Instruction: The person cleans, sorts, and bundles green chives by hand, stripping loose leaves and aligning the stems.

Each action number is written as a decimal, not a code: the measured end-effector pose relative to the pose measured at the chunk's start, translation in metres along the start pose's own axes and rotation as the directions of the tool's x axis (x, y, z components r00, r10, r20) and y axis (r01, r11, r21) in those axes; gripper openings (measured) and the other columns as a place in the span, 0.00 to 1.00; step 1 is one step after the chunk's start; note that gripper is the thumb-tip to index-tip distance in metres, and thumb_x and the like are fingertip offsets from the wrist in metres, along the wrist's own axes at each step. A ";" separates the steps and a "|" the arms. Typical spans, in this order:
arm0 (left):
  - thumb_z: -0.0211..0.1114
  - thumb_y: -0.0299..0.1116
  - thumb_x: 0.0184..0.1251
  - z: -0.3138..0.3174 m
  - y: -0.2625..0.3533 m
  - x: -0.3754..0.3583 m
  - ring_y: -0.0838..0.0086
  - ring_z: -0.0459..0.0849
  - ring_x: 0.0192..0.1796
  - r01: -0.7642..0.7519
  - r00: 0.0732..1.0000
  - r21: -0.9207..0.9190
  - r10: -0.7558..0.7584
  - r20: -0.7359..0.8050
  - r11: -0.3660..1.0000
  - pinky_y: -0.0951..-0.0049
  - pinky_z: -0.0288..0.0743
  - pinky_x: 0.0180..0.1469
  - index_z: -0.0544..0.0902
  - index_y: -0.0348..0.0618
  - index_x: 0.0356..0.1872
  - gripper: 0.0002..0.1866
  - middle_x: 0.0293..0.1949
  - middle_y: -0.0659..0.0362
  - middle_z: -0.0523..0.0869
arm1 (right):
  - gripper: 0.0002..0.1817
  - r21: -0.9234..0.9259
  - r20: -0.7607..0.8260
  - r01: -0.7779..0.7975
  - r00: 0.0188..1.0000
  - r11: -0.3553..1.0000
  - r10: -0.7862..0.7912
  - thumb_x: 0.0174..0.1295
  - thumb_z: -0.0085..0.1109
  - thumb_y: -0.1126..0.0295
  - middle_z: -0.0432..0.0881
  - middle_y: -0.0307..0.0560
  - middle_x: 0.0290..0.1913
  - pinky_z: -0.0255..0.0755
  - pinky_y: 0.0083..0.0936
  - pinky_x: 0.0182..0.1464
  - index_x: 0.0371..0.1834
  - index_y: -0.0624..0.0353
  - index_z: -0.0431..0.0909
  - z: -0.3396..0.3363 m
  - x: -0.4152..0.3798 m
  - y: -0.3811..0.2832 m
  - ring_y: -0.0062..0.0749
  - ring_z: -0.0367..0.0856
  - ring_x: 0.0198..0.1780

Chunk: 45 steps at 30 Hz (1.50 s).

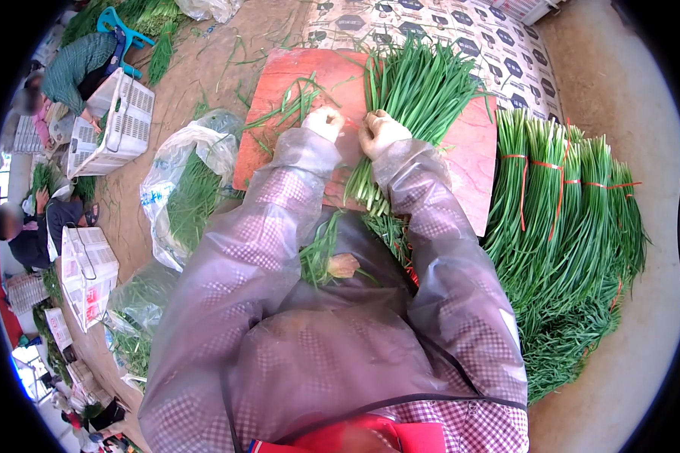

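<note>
A bunch of garlic chives (pixel 423 90) lies across a red board (pixel 465 177), leaves pointing away and pale stem ends toward my lap. My right hand (pixel 384 134), in a white glove, is closed on the left side of this bunch, around its lower part. Just to the left, my left hand (pixel 323 123), also gloved, is curled shut above the board. Whatever its fingers hold, if anything, is hidden. Loose chive leaves (pixel 298 102) are scattered on the board beside it.
Tied chive bundles (pixel 555 181) with red bands are piled on the right, by a pale wall. A plastic bag (pixel 193 177) of leaves stands left. Loose trimmings (pixel 321 253) lie on my lap. Two people work farther left near white crates (pixel 117 124).
</note>
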<state>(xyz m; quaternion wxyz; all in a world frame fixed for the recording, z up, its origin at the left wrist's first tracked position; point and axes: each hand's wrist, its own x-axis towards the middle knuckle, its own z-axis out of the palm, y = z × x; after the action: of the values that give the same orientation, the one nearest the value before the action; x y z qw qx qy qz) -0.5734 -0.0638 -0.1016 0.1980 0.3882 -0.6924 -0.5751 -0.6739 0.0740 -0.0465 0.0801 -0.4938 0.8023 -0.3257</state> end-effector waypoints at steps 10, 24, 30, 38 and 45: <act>0.63 0.20 0.60 -0.010 0.020 -0.008 0.73 0.85 0.36 0.049 0.978 -0.234 0.001 0.211 0.971 0.73 0.82 0.41 0.81 0.34 0.38 0.06 0.36 0.54 0.86 | 0.09 0.075 0.043 0.063 0.997 0.995 -0.066 0.60 0.56 0.67 0.79 0.54 0.39 0.73 0.32 0.46 0.38 0.60 0.80 -0.002 0.001 0.004 0.49 0.79 0.43; 0.65 0.17 0.55 -0.018 0.049 -0.030 0.73 0.84 0.31 0.095 0.967 -0.268 -0.025 0.252 0.959 0.75 0.80 0.34 0.81 0.34 0.41 0.11 0.32 0.55 0.85 | 0.20 0.360 0.206 -0.059 0.978 0.931 -0.018 0.60 0.59 0.60 0.83 0.55 0.40 0.74 0.28 0.49 0.51 0.60 0.78 0.003 0.002 0.019 0.41 0.83 0.45; 0.65 0.22 0.59 -0.017 0.039 -0.032 0.78 0.82 0.27 -0.018 0.984 -0.249 0.061 0.166 0.968 0.79 0.77 0.29 0.81 0.36 0.42 0.10 0.30 0.58 0.86 | 0.18 0.512 0.247 -0.177 0.967 0.841 0.053 0.61 0.57 0.62 0.84 0.54 0.40 0.74 0.23 0.50 0.50 0.63 0.78 0.012 -0.004 0.031 0.32 0.83 0.45; 0.73 0.42 0.54 -0.036 0.056 -0.107 0.80 0.79 0.19 0.341 0.671 0.337 -0.478 0.566 0.878 0.80 0.69 0.19 0.81 0.36 0.43 0.21 0.31 0.57 0.86 | 0.14 0.576 0.271 -0.187 0.962 0.796 0.030 0.63 0.55 0.62 0.79 0.43 0.27 0.69 0.21 0.36 0.39 0.64 0.78 0.006 0.001 0.028 0.22 0.72 0.30; 0.70 0.35 0.57 -0.046 0.043 -0.104 0.82 0.75 0.18 0.309 0.694 0.240 -0.391 0.605 0.920 0.81 0.66 0.20 0.84 0.40 0.34 0.10 0.27 0.60 0.86 | 0.10 0.670 0.268 -0.189 0.964 0.718 0.004 0.64 0.53 0.65 0.76 0.35 0.26 0.67 0.19 0.34 0.37 0.60 0.78 0.007 0.002 0.031 0.18 0.70 0.29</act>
<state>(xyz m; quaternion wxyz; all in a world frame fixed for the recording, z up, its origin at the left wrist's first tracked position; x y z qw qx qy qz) -0.4889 -0.0119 -0.0305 -0.1876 0.3038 -0.6639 -0.6571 -0.6948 0.0786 -0.0705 0.3741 -0.4221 0.6317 -0.5318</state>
